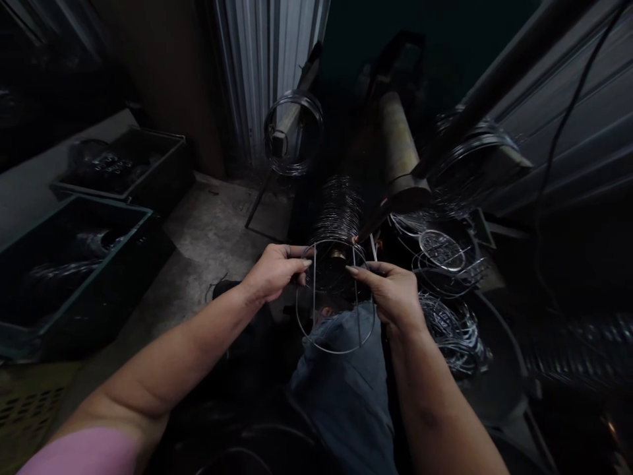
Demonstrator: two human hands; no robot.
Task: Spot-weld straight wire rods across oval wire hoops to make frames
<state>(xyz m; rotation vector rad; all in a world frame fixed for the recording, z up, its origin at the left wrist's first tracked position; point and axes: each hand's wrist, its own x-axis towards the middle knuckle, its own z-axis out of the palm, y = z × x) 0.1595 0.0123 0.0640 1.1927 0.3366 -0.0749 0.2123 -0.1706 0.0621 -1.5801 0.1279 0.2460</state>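
Note:
Between my two hands is a round wire frame [324, 348], a ring with two straight wires crossing it. My left hand [277, 270] pinches its left side near the top of one crossing wire. On the other side, my right hand [393, 290] grips the rim near the second crossing wire, thumb and fingers closed. The ring's upper part lies at the dark machine's tip, close to a brass-coloured piece [338, 254]. Just beyond it hangs a row of many similar wire rings [339, 204], stacked together.
Dark green bins [74, 264] with wire parts stand at the left. A coil of wire [294, 165] hangs on a post ahead. A metal cylinder [400, 142] and slanting bar [504, 66] are at upper right. Curved wire pieces [452, 333] lie on a round tray [512, 349].

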